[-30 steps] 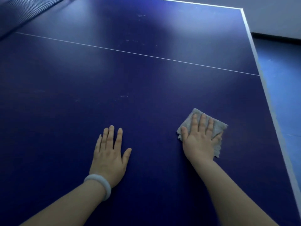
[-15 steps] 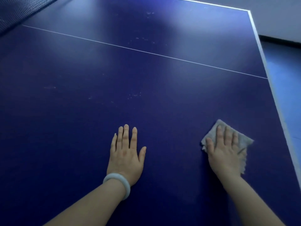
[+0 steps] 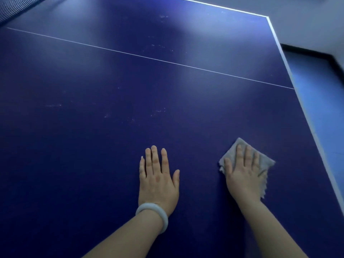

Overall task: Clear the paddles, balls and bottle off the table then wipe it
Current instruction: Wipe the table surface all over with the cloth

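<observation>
- Table (image 3: 93, 146): dark blue table-tennis top with a thin white centre line and white edge stripe, faint pale smudges scattered across it.
- Cloth (image 3: 264, 164): small grey rag, lying flat near the right edge, partly covered.

Two bare forearms, unsleeved, lower centre and lower right of frame. Left hand (image 3: 158, 180): pale, smooth, rounded bangle (image 3: 153, 214) at wrist. Right hand (image 3: 243, 176): no ornament.
</observation>
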### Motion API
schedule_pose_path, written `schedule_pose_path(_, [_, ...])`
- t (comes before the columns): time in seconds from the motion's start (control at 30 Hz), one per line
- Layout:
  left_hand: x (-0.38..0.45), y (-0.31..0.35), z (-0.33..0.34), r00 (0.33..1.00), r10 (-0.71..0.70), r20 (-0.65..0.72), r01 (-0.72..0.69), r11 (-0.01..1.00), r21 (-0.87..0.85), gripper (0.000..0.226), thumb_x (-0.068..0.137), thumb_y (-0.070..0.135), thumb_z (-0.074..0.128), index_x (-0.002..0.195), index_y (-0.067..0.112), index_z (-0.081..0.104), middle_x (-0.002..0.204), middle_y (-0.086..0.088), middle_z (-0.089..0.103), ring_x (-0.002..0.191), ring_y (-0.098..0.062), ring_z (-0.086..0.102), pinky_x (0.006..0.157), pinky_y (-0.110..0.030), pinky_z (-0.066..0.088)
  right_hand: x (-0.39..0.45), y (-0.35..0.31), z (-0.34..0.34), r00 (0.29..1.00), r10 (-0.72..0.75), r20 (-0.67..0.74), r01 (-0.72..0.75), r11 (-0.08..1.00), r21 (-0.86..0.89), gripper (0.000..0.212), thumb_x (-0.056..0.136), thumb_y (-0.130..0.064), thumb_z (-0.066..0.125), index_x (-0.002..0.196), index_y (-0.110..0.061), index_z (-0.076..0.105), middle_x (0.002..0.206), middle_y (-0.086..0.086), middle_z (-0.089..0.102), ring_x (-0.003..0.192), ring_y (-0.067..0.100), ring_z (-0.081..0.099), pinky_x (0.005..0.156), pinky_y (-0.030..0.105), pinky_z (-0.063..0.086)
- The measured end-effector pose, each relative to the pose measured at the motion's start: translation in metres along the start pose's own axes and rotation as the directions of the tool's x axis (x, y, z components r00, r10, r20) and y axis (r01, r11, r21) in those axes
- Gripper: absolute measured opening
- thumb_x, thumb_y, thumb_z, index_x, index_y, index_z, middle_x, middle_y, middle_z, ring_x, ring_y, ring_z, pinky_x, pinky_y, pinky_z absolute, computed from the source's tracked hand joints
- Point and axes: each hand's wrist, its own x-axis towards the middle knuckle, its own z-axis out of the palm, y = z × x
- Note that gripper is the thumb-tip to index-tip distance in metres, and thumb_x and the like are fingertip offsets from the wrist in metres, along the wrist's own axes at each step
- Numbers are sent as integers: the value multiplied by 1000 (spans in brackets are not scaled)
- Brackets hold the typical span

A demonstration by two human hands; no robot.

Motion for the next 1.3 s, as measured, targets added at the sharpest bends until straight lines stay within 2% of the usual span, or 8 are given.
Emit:
schedule_pose_path(0.33, [0, -5, -7, 999, 18, 49, -14, 997, -82, 70, 99, 52, 5, 150, 11, -20, 156, -16, -29, 144, -31, -31, 120, -48, -13, -5, -95, 11, 970, -241, -40, 240, 970, -34, 66, 97, -58, 9, 155, -33, -11, 163, -5, -15, 149, 19, -17, 119, 58, -5])
schedule_pose_path(0.53, [-3, -41, -21, 994, 61, -90, -96, 880, -465, 58, 103, 39, 29, 155, 24, 11, 161, 5, -14, 145, -7, -25, 121, -34, -12, -3, -92, 16, 967, -246, -69, 245, 969, -22, 66, 97, -59, 8, 155, -34, -9, 163, -8, -13, 149, 16, -17, 119, 58, -2])
schedule_pose_path(0.63, [4, -90, -35, 971, -170, -170, 96, 923, -373, 63, 99, 43, 19, 155, 14, 12, 164, -5, -3, 150, -17, -12, 120, -33, -10, -5, -92, 15, 969, -236, -76, 235, 972, -19, 66, 96, -60, 7, 155, -34, -8, 163, -8, -12, 149, 15, -16, 120, 57, -1])
schedule_pose_path(0.77, [34, -147, -45, 908, -420, 1, 413, 893, -178, 73, 100, 48, 19, 154, 6, -5, 161, -19, -13, 149, -30, -15, 122, -41, -7, -6, -93, 14, 970, -233, -70, 230, 972, -41, 68, 94, -61, 4, 155, -34, -9, 163, -9, -14, 149, 14, -17, 120, 56, 1])
schedule_pose_path(1.03, [68, -148, -39, 848, -530, 2, 530, 848, 5, 82, 95, 60, 6, 152, 2, -12, 159, -27, -12, 148, -39, -13, 121, -50, -1, -21, -140, 18, 994, -99, -36, 98, 994, -37, 72, 89, -56, -11, 154, -27, -17, 162, 1, -20, 149, 23, -19, 117, 63, 5])
schedule_pose_path(1.13, [68, -147, -37, 847, -530, -29, 531, 848, 4, 82, 94, 59, 3, 152, 2, -11, 159, -27, -11, 148, -39, -12, 122, -50, 0, -34, -183, 28, 944, -330, 22, 331, 942, -49, 66, 94, -56, -8, 150, -27, -27, 158, 1, -33, 145, 25, -30, 117, 62, -3])
schedule_pose_path(1.23, [69, -147, -36, 845, -533, -38, 534, 846, 0, 82, 93, 58, 2, 153, 3, -10, 159, -26, -10, 149, -38, -12, 122, -50, 1, -39, -192, 33, 796, -604, 49, 605, 792, -77, 68, 93, -61, -3, 152, -30, -19, 160, -3, -25, 147, 21, -25, 115, 57, -8])
schedule_pose_path(1.3, [69, -147, -35, 844, -534, -49, 535, 845, -6, 83, 92, 59, 1, 153, 3, -9, 160, -26, -9, 149, -38, -11, 122, -50, 1, -21, -178, 29, 773, -630, 69, 634, 768, -91, 70, 91, -65, -1, 152, -35, -17, 160, -8, -23, 147, 18, -24, 116, 56, -3])
